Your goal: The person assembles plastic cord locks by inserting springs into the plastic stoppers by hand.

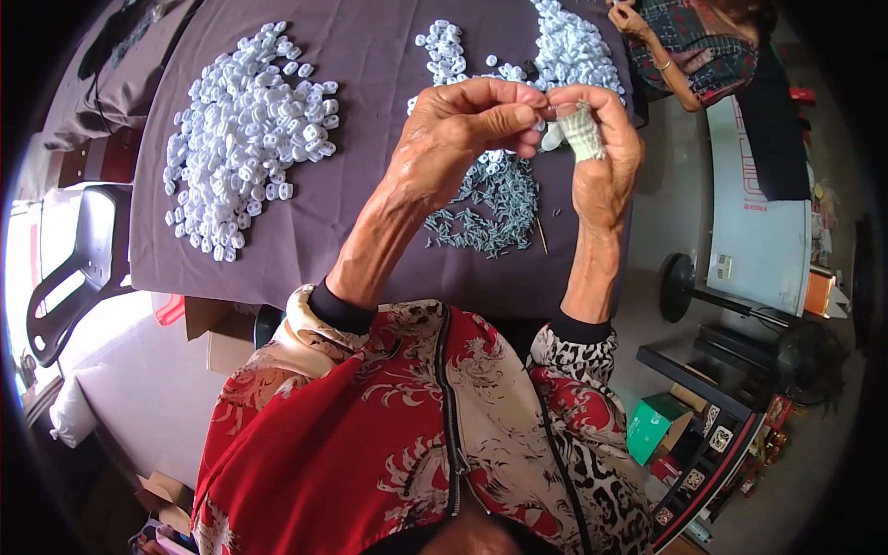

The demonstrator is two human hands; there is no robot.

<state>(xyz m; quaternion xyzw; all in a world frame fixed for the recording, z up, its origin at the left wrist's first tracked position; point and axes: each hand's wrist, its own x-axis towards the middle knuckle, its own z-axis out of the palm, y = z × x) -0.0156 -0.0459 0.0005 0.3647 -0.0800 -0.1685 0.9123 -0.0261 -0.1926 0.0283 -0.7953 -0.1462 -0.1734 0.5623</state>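
My left hand (467, 125) is raised over the table with thumb and index finger pinched at something too small to make out. Its fingertips meet those of my right hand (606, 148), whose fingers are bent and closed. A pale green knitted finger cover (582, 132) sits on the right thumb. A small whitish piece (552, 138) shows beside that cover; whether it is held cannot be told. Below the hands lies a heap of small grey-green pins (488, 215). White oval pieces with dark holes (442, 51) are partly hidden behind my fingers.
A large pile of white pieces (250, 139) covers the left of the purple cloth (370, 46); another pile (578, 51) stands far right. A thin wooden stick (542, 238) lies by the pins. Another person (694, 46) sits at the far right. A black chair (88, 259) is left.
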